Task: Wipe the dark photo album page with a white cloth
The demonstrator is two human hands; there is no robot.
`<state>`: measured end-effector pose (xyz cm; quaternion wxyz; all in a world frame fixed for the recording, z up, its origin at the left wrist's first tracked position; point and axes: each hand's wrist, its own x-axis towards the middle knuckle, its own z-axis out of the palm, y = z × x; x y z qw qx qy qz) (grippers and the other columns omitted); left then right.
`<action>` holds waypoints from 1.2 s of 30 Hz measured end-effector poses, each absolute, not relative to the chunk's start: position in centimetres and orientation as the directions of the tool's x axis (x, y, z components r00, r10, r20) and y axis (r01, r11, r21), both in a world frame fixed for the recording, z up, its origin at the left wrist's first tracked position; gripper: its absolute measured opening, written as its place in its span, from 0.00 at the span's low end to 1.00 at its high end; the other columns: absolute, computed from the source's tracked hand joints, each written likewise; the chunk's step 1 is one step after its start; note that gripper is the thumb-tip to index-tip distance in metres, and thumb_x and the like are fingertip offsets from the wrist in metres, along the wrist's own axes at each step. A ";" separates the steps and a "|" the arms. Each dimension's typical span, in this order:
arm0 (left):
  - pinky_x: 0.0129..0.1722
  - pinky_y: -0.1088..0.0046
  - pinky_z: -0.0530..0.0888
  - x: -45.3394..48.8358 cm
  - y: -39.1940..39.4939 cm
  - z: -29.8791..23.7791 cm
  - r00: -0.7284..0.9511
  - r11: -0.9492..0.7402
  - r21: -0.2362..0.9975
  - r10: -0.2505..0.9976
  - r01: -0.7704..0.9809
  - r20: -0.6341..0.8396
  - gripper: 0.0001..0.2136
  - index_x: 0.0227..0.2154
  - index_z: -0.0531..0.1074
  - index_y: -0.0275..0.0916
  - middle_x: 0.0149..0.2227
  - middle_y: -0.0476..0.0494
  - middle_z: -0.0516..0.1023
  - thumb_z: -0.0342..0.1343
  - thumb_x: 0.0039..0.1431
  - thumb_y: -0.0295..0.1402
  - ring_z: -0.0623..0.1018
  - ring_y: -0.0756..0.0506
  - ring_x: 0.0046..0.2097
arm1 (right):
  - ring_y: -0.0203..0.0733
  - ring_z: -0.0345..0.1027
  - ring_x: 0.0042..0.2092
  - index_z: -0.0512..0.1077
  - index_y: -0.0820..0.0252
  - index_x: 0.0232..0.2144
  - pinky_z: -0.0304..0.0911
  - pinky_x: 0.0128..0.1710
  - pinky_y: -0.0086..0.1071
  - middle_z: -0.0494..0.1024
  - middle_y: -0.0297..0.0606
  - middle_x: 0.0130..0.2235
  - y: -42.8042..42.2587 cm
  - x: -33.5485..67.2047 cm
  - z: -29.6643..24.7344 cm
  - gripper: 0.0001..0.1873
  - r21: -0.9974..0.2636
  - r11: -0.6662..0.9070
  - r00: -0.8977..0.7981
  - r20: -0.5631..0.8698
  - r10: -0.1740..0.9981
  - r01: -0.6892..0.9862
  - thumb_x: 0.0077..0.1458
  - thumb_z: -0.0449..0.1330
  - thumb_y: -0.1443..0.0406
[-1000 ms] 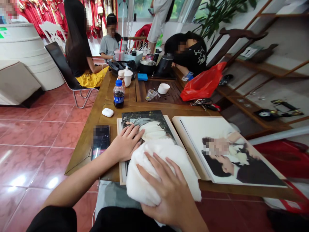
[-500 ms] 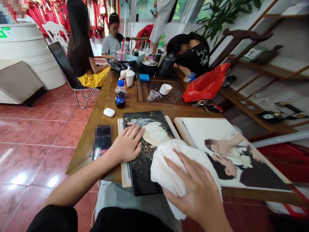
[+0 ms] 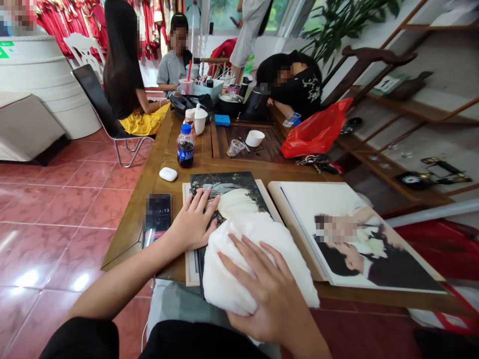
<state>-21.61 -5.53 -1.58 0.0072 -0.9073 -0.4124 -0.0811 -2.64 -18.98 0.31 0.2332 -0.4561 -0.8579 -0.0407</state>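
My left hand (image 3: 195,219) lies flat with fingers spread on the left edge of a dark glossy photo panel (image 3: 247,182). The panel shows a pale dress and rests on a light-coloured frame (image 3: 186,188) at the table's near edge. Under my right hand (image 3: 267,286) is a bunched white plush cloth (image 3: 299,264), held against the panel's lower part. The cloth hides much of the picture. To the right lies a second, larger photo panel (image 3: 299,199) with a light border, showing two people.
A phone (image 3: 159,214), a white earbud case (image 3: 168,174) and a blue-capped bottle (image 3: 185,147) stand left on the wooden table (image 3: 130,239). Farther back are a white bowl (image 3: 255,138), keys (image 3: 318,162) and a red plastic bag (image 3: 318,130). Several people are around the far end.
My right hand has moved left with the white cloth, which now covers more of the dark photo panel. My left hand stays at nearly the same spot on the panel.
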 end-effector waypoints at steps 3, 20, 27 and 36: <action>0.69 0.51 0.55 -21.7 -5.5 -1.6 0.651 -0.663 0.045 0.744 0.747 0.154 0.29 0.71 0.53 0.35 0.73 0.31 0.51 0.41 0.71 0.42 0.53 0.31 0.73 | 0.59 0.60 0.65 0.68 0.57 0.61 0.49 0.63 0.52 0.62 0.52 0.68 -19.1 -2.3 0.1 0.38 -0.116 0.582 -0.485 0.437 0.758 0.805 0.45 0.61 0.58; 0.71 0.56 0.51 -21.7 -5.6 -1.3 0.653 -0.664 0.022 0.741 0.748 0.158 0.30 0.70 0.53 0.28 0.73 0.33 0.53 0.40 0.72 0.42 0.53 0.34 0.73 | 0.61 0.61 0.64 0.65 0.59 0.62 0.55 0.60 0.53 0.61 0.55 0.68 -19.2 0.2 -0.1 0.37 0.002 0.534 -0.484 0.426 0.764 0.845 0.50 0.62 0.59; 0.71 0.55 0.53 -21.7 -5.4 -1.4 0.662 -0.671 0.019 0.736 0.742 0.141 0.30 0.70 0.53 0.29 0.73 0.31 0.51 0.39 0.73 0.43 0.53 0.33 0.74 | 0.59 0.61 0.64 0.68 0.55 0.61 0.51 0.63 0.52 0.63 0.50 0.68 -19.1 -3.2 0.4 0.38 -0.134 0.590 -0.480 0.455 0.750 0.796 0.46 0.62 0.56; 0.71 0.54 0.53 -21.9 -5.5 -1.4 0.656 -0.667 0.038 0.740 0.744 0.147 0.30 0.70 0.53 0.28 0.73 0.31 0.52 0.40 0.72 0.42 0.53 0.32 0.73 | 0.61 0.64 0.62 0.67 0.57 0.62 0.58 0.59 0.53 0.62 0.51 0.68 -19.4 1.7 -0.7 0.35 -0.028 0.493 -0.430 0.447 0.784 0.869 0.50 0.61 0.60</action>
